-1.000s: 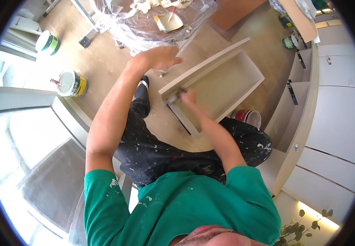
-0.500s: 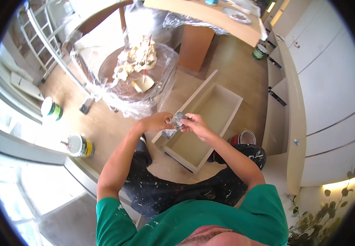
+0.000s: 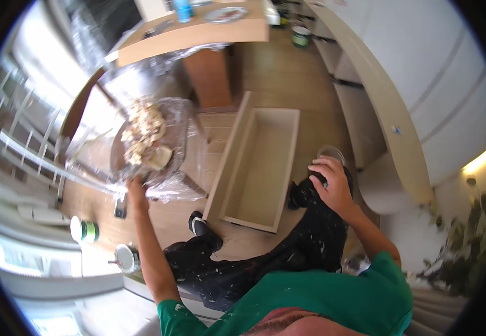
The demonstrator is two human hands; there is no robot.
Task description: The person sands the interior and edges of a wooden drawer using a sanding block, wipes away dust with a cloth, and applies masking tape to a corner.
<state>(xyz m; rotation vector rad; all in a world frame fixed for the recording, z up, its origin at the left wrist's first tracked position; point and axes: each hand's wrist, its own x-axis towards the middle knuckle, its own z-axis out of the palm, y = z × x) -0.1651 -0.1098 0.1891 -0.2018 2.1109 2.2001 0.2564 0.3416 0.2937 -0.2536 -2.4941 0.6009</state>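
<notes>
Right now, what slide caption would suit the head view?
Left hand beside clear plastic wrap, right hand by paint-spattered dark trousers, a pale open drawer between them.

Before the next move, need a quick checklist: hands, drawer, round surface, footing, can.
1. Both hands off the drawer: ok; it lies on the floor, apart from both.
2. Left hand empty: cannot tell; it is blurred, at the near edge of the plastic-covered round surface.
3. Right hand empty: cannot tell; fingers loosely spread at the right knee, palm hidden.
4. Round surface clear: not ok; a crumpled cream pile lies on it.
5. Left shoe clear of drawer: cannot tell; very close to its near-left corner.
6. Can beside left forearm upright: ok.
</notes>
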